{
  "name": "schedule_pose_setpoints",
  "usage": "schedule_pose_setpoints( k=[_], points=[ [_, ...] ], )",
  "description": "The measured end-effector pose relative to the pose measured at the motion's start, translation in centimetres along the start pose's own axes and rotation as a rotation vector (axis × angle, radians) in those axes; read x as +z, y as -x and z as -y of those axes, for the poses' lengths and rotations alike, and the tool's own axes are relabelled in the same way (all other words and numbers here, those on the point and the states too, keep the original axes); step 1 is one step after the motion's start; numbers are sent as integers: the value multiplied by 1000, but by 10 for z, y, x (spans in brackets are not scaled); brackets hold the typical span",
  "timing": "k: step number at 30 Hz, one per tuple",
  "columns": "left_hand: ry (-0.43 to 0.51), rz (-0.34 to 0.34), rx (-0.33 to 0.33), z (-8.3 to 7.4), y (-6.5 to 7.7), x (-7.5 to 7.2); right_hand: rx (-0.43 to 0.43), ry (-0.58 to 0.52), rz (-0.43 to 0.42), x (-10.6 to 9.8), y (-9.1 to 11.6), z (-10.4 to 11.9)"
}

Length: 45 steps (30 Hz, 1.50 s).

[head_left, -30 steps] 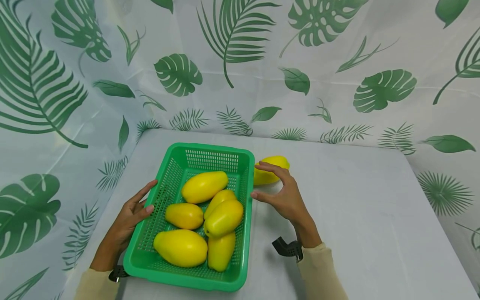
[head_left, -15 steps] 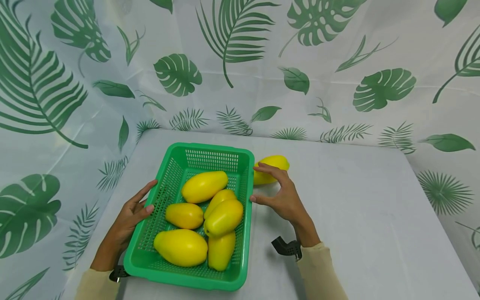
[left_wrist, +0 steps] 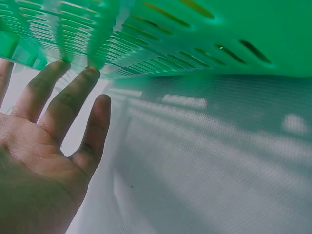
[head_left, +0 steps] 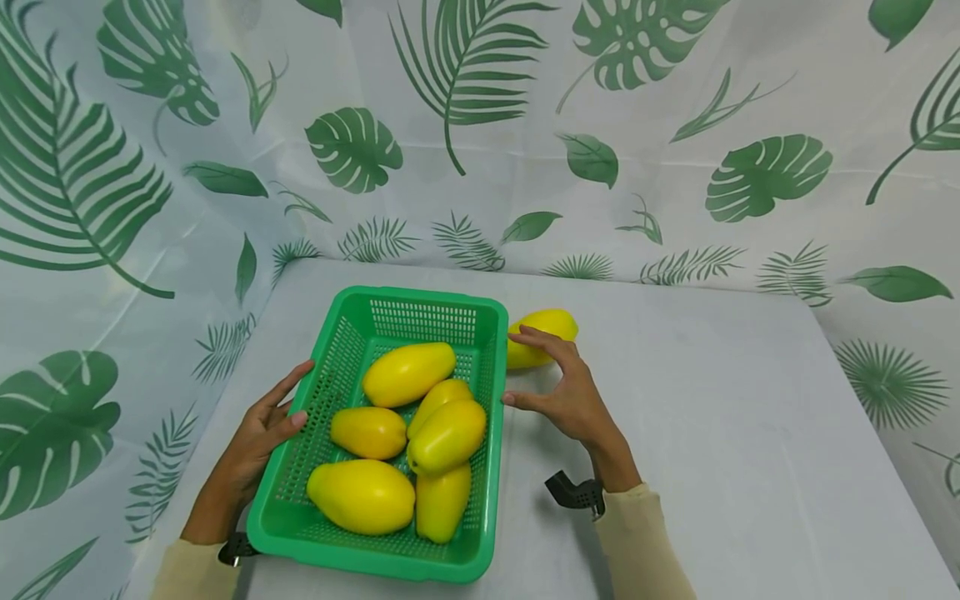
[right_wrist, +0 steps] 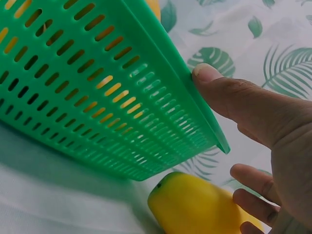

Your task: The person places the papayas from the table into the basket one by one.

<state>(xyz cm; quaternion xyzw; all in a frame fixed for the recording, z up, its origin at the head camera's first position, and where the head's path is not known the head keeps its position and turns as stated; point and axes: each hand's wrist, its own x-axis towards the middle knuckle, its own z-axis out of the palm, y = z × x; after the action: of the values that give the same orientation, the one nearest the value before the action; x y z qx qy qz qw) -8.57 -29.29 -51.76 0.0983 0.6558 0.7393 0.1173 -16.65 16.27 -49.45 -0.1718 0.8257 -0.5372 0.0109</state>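
A green slotted plastic basket holds several yellow papayas; one papaya lies on top of others at its right side. My left hand is at the basket's left side. In the left wrist view, the extended fingertips touch its slotted wall from outside. At the opposite side is my right hand, its thumb against the rim in the right wrist view. The other fingers are spread and loosely bent. Behind them, outside the basket, one more papaya sits on the table, partly hidden by that hand.
A white-covered table extends to the right. Behind it and along the left hangs a white cloth backdrop printed with green leaves. Each wrist wears a black strap just above a beige sleeve.
The right hand has shifted very slightly at the basket's rim. Basket, papayas and left hand stay where they were.
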Motion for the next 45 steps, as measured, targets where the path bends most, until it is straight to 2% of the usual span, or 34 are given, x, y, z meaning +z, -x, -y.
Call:
schedule_pose_setpoints(
  k=[6, 13, 19, 28, 45],
  points=[
    [-32, -15, 1, 1, 0, -1, 15, 11, -8, -2, -1, -2],
    [13, 5, 7, 2, 0, -2, 26, 23, -30, -5, -1, -2],
    [2, -9, -2, 2, 1, -3, 13, 38, -30, -5, -2, -3],
    [4, -14, -8, 1, 1, -3, 7, 119, -59, -8, -6, -4],
    [-5, -19, -19, 2, 0, -3, 23, 196, -98, -20, -21, -12]
  ],
)
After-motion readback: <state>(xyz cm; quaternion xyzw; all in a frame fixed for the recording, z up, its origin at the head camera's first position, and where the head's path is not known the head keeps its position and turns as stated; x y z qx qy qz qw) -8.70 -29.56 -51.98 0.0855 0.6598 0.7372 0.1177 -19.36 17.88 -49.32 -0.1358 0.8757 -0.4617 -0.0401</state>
